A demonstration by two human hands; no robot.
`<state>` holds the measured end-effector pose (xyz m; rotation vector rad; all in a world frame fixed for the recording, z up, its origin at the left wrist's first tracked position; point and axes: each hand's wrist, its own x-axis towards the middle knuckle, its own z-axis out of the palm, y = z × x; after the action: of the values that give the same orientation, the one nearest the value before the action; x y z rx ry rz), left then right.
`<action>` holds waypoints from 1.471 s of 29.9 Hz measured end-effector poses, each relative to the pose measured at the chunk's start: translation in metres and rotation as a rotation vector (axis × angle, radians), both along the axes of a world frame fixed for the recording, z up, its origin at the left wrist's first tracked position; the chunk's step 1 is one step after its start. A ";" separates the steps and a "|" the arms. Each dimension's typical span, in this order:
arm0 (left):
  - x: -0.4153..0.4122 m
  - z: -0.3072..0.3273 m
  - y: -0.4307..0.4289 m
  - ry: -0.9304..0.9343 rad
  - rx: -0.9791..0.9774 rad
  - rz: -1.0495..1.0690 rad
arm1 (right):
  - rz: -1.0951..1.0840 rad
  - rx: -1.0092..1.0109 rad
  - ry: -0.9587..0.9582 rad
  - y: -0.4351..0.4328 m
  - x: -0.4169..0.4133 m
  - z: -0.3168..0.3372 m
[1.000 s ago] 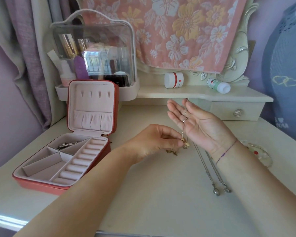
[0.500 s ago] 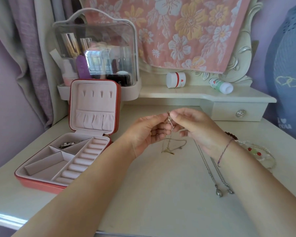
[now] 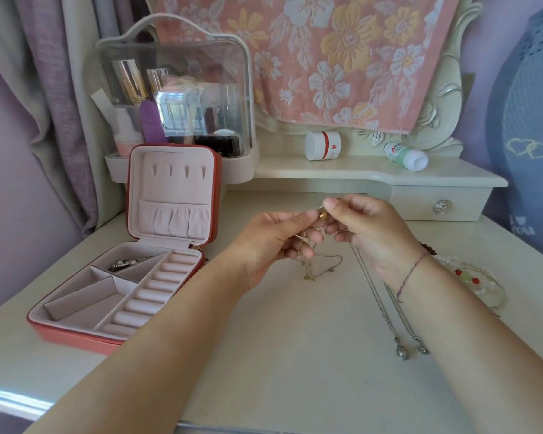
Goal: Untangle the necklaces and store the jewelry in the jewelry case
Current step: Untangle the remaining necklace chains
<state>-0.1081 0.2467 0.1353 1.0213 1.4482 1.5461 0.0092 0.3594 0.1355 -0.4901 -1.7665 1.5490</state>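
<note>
Midway, gold necklace (image 3: 322, 215) in fingertip pinch of both left hand (image 3: 276, 242) and right hand (image 3: 370, 233).

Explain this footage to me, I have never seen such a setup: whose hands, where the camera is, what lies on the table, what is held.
No machine here: a person works with two bare hands, and the camera sits on their head, looking forward and down. The left hand and the right hand both pinch a thin gold necklace, lifted over a cream dressing table; its lower loop hangs down toward the tabletop. On the left a red jewelry case lies open, with a silver piece in one back compartment. Two silver necklaces lie stretched out by the right wrist, and a beaded bracelet lies further right.
</note>
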 end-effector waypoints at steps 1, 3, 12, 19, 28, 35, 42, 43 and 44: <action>0.000 0.000 0.000 0.009 -0.004 0.003 | -0.008 -0.029 0.037 0.000 0.001 0.002; -0.001 0.000 0.000 0.016 -0.004 0.001 | -0.013 -0.062 0.083 0.000 0.003 0.006; -0.004 -0.002 0.000 -0.103 0.042 -0.089 | 0.101 -0.208 0.121 -0.003 0.003 0.007; -0.003 -0.002 0.002 -0.236 0.031 -0.102 | 0.046 -0.156 0.089 -0.002 0.006 0.009; -0.011 -0.005 0.003 0.099 -0.177 0.155 | 0.095 -0.095 0.046 -0.004 0.008 0.011; -0.018 -0.003 0.006 -0.392 -0.009 0.234 | 0.091 -0.110 0.041 0.002 0.013 0.013; -0.018 -0.005 0.008 -0.322 -0.010 0.418 | 0.043 -0.110 0.067 0.005 0.013 0.011; -0.020 -0.006 0.009 -0.324 -0.004 0.457 | 0.019 -0.065 0.047 0.005 0.013 0.010; -0.022 -0.007 0.009 -0.324 0.015 0.491 | -0.024 0.006 0.009 0.006 0.012 0.009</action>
<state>-0.1300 0.2556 0.1285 0.4013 1.5195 1.9609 0.0210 0.3650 0.1449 -0.4993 -1.7516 1.5264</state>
